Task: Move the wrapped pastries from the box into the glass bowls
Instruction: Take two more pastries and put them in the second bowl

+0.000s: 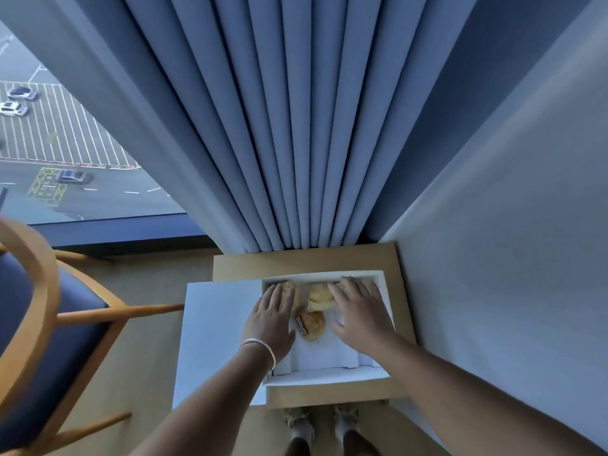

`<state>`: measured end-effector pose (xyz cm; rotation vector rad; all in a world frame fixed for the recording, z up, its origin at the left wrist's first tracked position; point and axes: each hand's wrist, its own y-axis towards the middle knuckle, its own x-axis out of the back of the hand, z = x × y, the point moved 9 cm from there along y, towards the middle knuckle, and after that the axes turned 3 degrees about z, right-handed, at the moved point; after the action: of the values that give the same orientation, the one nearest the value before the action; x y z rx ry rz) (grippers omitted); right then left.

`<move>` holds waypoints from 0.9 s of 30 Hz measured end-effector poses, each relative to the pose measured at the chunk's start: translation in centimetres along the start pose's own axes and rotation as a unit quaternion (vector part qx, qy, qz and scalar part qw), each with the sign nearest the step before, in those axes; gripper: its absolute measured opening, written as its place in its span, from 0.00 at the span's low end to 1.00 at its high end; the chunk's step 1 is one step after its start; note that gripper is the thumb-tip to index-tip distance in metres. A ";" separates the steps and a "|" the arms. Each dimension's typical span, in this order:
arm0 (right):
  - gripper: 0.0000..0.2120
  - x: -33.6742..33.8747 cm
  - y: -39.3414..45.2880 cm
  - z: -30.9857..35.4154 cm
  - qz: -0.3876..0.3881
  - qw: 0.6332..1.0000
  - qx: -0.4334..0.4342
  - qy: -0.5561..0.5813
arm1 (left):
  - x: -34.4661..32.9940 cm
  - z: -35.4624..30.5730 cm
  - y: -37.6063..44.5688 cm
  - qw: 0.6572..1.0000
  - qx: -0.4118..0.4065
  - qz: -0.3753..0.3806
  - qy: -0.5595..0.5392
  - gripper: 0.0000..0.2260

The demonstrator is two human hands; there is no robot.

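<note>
Still standing near the start: reaching into the open white box [324, 373] on the table [306, 261], left hand [271, 315] and right hand [360, 311] flat, fingers straight, grasping nothing. Pastries [314, 320] lying inside the box; no glass bowls showing.

White box [324, 373] on a tan table [302, 263] — golden-brown pastries [314, 324], pleated blue curtain [296, 126] behind — silver bracelet [263, 348]
</note>
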<state>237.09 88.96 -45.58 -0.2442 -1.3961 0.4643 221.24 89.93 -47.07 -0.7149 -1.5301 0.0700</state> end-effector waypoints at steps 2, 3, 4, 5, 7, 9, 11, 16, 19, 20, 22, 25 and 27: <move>0.34 -1.8 1.3 0.3 0.015 1.000 0.006 0.006 | -1.5 0.1 1.3 1.000 0.008 0.008 0.001 0.35; 0.34 -2.7 1.9 0.4 0.023 1.000 0.010 0.006 | -2.1 0.2 2.0 1.000 0.008 0.011 0.004 0.35; 0.34 -3.5 2.5 0.5 0.030 0.999 0.013 0.005 | -2.6 0.2 2.6 1.000 0.006 0.013 0.010 0.34; 0.34 -4.3 3.1 0.6 0.035 0.999 0.016 0.002 | -3.0 0.3 3.2 1.000 0.005 0.011 0.016 0.34; 0.34 -5.8 4.5 0.5 0.038 0.999 0.021 -0.004 | -3.8 0.6 4.4 0.999 0.009 0.008 0.033 0.34; 0.33 -6.8 5.8 0.5 0.028 0.999 0.029 -0.014 | -4.6 0.8 5.4 0.999 0.011 0.005 0.052 0.32; 0.32 -7.9 6.9 0.5 0.021 0.999 0.033 -0.023 | -5.0 0.5 6.2 0.997 0.004 -0.010 0.071 0.30; 0.28 -9.6 8.6 0.9 0.002 0.999 0.034 -0.019 | -4.5 -1.3 7.2 0.990 -0.017 -0.099 0.096 0.24; 0.22 -8.5 8.5 0.9 -0.037 0.999 0.029 -0.007 | -3.4 -1.7 7.2 0.986 -0.029 -0.129 0.100 0.22; 0.21 -8.1 8.2 0.9 -0.037 0.999 0.026 -0.004 | -2.8 -1.8 6.9 0.985 -0.038 -0.132 0.103 0.21; 0.22 -7.1 7.2 1.0 -0.028 0.999 0.028 0.004 | -1.9 -1.8 6.2 0.986 -0.045 -0.115 0.109 0.19; 0.22 -5.1 5.3 1.2 -0.012 1.000 0.022 0.009 | -0.7 -0.8 5.0 0.994 -0.012 -0.062 0.089 0.13; 0.23 -4.0 3.9 1.7 0.008 1.000 0.019 0.003 | -1.7 -0.4 4.6 0.998 0.001 -0.013 0.057 0.12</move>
<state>234.38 90.42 -50.49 -0.2258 -1.3785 0.5017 223.29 92.64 -50.64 -0.6866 -1.4300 0.0107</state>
